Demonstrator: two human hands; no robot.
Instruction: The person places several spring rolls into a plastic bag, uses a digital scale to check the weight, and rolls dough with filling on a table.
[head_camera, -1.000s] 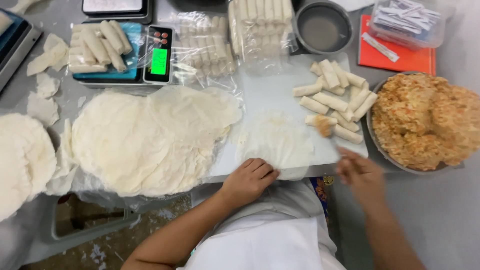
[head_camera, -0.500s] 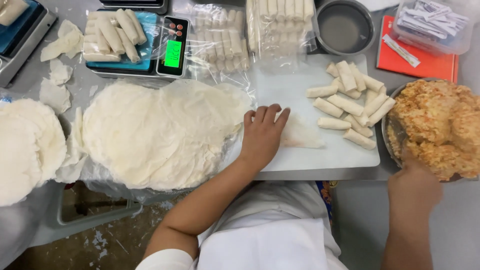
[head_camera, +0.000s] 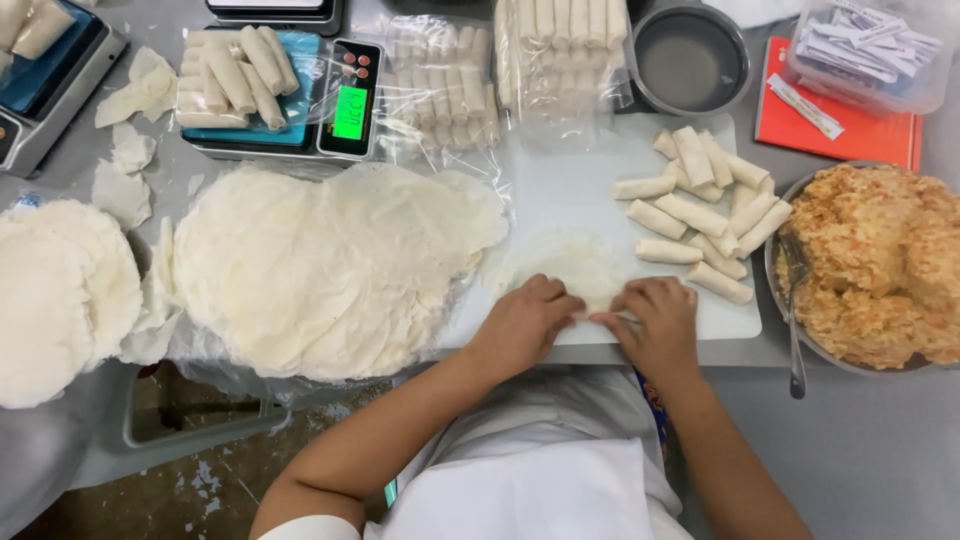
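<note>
A thin round wrapper (head_camera: 570, 262) lies on the white cutting board (head_camera: 570, 180). My left hand (head_camera: 525, 322) and my right hand (head_camera: 655, 325) meet at its near edge, fingers curled and pinching the wrapper's rim, which is folded over; what lies under the fold is hidden. A pile of finished white rolls (head_camera: 700, 210) rests on the board just beyond my right hand. The metal bowl of orange shredded filling (head_camera: 880, 265) stands to the right, with a fork (head_camera: 795, 310) leaning in it.
A large stack of wrappers (head_camera: 320, 265) lies left of the board, another stack (head_camera: 50, 300) at the far left. A scale with rolls (head_camera: 270, 85), bagged rolls (head_camera: 500, 60), a small metal bowl (head_camera: 690, 60) and a red tray (head_camera: 840, 110) line the back.
My left hand has drawn back from the middle of the wrapper to its near edge. My right hand has come from the filling bowl to the wrapper.
</note>
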